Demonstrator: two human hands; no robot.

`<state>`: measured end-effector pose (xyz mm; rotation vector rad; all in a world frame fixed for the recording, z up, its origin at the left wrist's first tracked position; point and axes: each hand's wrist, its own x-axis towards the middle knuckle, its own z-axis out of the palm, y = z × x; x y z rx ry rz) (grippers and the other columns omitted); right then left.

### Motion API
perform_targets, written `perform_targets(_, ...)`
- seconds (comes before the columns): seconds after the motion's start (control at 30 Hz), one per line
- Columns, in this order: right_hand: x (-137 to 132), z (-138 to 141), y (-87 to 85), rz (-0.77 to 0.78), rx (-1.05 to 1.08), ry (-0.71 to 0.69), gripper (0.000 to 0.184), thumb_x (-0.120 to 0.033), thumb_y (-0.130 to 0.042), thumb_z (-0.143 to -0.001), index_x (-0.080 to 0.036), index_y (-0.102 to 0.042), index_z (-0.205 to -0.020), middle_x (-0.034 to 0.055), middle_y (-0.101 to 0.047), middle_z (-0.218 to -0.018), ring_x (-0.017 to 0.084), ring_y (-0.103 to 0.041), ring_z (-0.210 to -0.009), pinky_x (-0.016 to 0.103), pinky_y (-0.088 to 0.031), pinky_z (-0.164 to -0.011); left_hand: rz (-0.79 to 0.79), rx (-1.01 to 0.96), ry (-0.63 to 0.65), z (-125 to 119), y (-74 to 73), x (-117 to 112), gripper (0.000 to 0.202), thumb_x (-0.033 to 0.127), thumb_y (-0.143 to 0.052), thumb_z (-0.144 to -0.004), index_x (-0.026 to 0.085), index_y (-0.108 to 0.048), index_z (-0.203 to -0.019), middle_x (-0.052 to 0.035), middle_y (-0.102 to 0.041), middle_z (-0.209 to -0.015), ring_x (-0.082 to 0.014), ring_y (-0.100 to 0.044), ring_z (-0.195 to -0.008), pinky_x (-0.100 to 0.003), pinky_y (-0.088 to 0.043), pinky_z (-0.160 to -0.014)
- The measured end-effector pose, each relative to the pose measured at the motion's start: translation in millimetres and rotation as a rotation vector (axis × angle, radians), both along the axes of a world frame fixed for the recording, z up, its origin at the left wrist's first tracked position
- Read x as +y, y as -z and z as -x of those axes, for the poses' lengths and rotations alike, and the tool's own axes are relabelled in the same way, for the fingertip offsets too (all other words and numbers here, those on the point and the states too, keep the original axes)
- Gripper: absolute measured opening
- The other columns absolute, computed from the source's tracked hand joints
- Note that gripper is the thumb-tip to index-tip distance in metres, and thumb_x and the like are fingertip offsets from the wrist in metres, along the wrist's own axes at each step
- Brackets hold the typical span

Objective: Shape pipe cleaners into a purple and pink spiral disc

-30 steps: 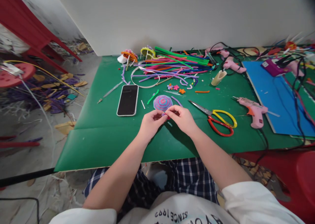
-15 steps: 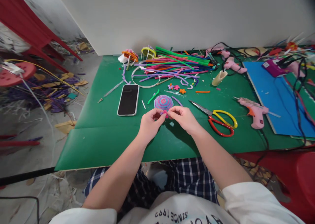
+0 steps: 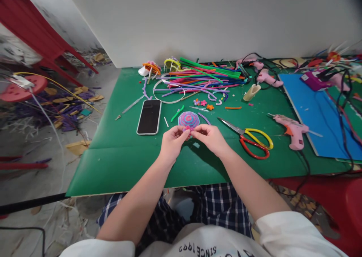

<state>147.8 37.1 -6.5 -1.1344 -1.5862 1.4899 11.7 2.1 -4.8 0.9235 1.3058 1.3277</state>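
My left hand (image 3: 174, 139) and my right hand (image 3: 208, 135) meet over the table, both pinching a small pink pipe-cleaner flower (image 3: 187, 129) between thumb and fingertips. Part of it is hidden by the fingers. Just beyond my fingertips is a round piece coiled in pink, blue and purple (image 3: 189, 119); whether the flower touches it I cannot tell. A short purple pipe-cleaner length (image 3: 204, 118) lies to its right, a twisted green piece (image 3: 177, 113) to its left. Behind it are small finished flowers (image 3: 203, 103) and tweezers (image 3: 198, 108).
A phone (image 3: 149, 117) lies on the left. Scissors with red and yellow handles (image 3: 246, 136) and a pink glue gun (image 3: 294, 130) lie to the right, beside a blue board (image 3: 307, 115). Loose pipe cleaners (image 3: 203, 74) are heaped at the back near a bamboo-like holder (image 3: 251, 92).
Both hands stay at nearly the same place, still pinching the pink flower; the right fingers have shifted slightly. The whole view has moved a little.
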Motion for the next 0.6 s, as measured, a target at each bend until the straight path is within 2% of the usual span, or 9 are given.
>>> perform_targets(0.17,-3.2,4.2,3.0,-0.139,-0.092,0.064,0.017,-0.034,-0.056,-0.072,-0.017,-0.059,-0.071,0.0001,-0.06,-0.066,0.011,-0.054,-0.06,0.025,-0.044,-0.058,-0.008,0.028,-0.058,-2.7,1.3,-1.1,0.021,0.032,-0.065,-0.066,0.014,-0.06,-0.075,0.002,-0.059,-0.067,-0.0086,-0.053,-0.062,-0.022,-0.043,-0.064)
perform_targets(0.3,-4.9,6.2,3.1,-0.24,-0.141,0.097,0.016,-0.033,-0.054,-0.074,-0.018,-0.059,-0.072,0.0004,-0.061,-0.069,0.012,-0.055,-0.063,0.025,-0.045,-0.062,-0.016,0.053,-0.044,-1.5,2.5,-0.2,0.02,0.033,-0.063,-0.069,0.015,-0.06,-0.078,0.0013,-0.059,-0.072,-0.0093,-0.053,-0.067,-0.022,-0.041,-0.065)
perform_targets(0.43,-4.9,6.6,2.4,-0.236,-0.122,0.083,0.016,-0.034,-0.056,-0.074,-0.018,-0.06,-0.077,0.0012,-0.063,-0.076,0.012,-0.057,-0.067,0.026,-0.046,-0.064,-0.001,0.035,0.005,0.1,2.6,1.0,0.018,0.033,-0.061,-0.071,0.015,-0.06,-0.077,0.0019,-0.058,-0.073,-0.0087,-0.05,-0.068,-0.02,-0.038,-0.063)
perform_targets(0.6,-4.5,6.8,3.5,-0.233,-0.12,0.062,0.016,-0.033,-0.055,-0.075,-0.018,-0.06,-0.078,0.0018,-0.063,-0.076,0.013,-0.058,-0.068,0.027,-0.047,-0.066,0.052,-0.088,0.07,-0.5,2.8,0.2,0.018,0.032,-0.061,-0.072,0.015,-0.059,-0.075,0.0023,-0.054,-0.069,-0.0071,-0.046,-0.062,-0.018,-0.034,-0.055)
